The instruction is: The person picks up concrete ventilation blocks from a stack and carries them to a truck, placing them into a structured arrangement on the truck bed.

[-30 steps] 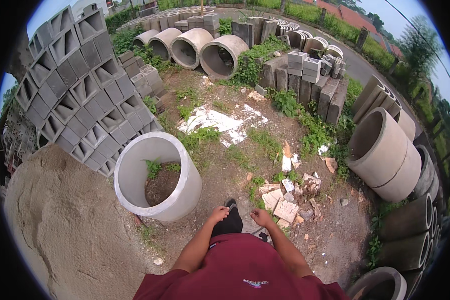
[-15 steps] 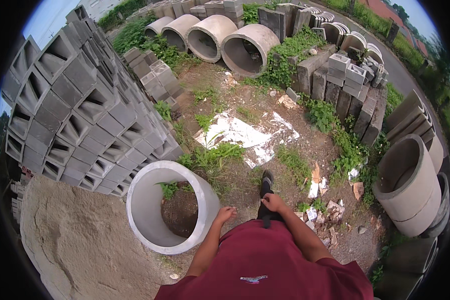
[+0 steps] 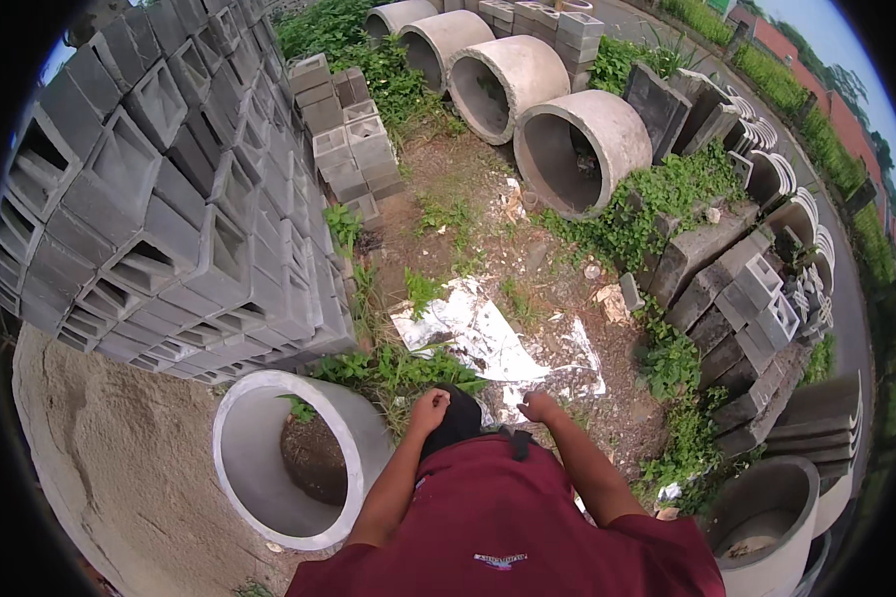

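My left hand (image 3: 430,409) hangs in front of my body with its fingers curled in, and I see nothing in it. Close to its left stands a pale concrete pipe ring (image 3: 231,438), upright, with soil and a small plant inside. My right hand (image 3: 539,406) is also curled closed, held just short of a torn white sheet (image 3: 478,338) lying on the ground. Neither hand touches any object.
A tall stack of grey hollow concrete blocks (image 3: 184,214) rises on the left above a sand heap (image 3: 110,458). Large concrete pipes (image 3: 592,129) lie ahead. Leaning slabs (image 3: 712,244) and creeping plants line the right, with another pipe ring (image 3: 762,527) nearer.
I have stepped forward, so the pipe ring and white sheet sit closer to me. My left hand has moved forward, both hands now level, and the view has turned slightly left.
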{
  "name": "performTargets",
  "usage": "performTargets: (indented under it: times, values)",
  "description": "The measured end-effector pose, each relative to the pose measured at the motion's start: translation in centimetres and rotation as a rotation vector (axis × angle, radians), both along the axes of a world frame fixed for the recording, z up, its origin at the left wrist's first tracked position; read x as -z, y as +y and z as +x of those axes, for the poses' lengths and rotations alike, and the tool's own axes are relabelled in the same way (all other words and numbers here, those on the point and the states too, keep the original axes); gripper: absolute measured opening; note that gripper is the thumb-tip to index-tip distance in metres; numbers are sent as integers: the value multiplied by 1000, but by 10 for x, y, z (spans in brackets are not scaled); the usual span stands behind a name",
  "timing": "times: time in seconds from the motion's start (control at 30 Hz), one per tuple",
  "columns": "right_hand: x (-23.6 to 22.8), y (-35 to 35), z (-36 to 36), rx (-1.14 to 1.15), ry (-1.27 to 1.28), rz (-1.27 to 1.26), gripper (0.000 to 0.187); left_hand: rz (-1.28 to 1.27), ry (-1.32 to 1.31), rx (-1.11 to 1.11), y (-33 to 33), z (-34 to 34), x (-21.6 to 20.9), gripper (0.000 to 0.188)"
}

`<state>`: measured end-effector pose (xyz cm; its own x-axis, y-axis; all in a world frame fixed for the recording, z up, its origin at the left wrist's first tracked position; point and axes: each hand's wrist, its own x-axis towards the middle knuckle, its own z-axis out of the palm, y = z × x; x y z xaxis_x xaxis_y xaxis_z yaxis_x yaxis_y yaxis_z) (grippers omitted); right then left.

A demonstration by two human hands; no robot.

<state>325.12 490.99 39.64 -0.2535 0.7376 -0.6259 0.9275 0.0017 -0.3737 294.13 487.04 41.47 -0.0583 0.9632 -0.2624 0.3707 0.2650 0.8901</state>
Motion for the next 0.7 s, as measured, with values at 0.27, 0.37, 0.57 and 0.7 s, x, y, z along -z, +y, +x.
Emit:
performTargets:
  times: [0.27, 0.37, 0.57, 0.7]
  values:
    - [43, 206, -22, -211, 319, -202, 39, -296, 142, 421, 233, -37, 68, 36]
    - [1, 318, -65, -387, 26, -180, 36, -281, 196, 242, 354, -73, 69, 34]
    - [-54, 498, -119, 34, 239, 196, 35, -180, 92, -40, 522, -125, 8, 36]
    - [-35, 617, -172, -59, 234, 250, 33, -193, -64, -214, 595, -142, 16, 36]
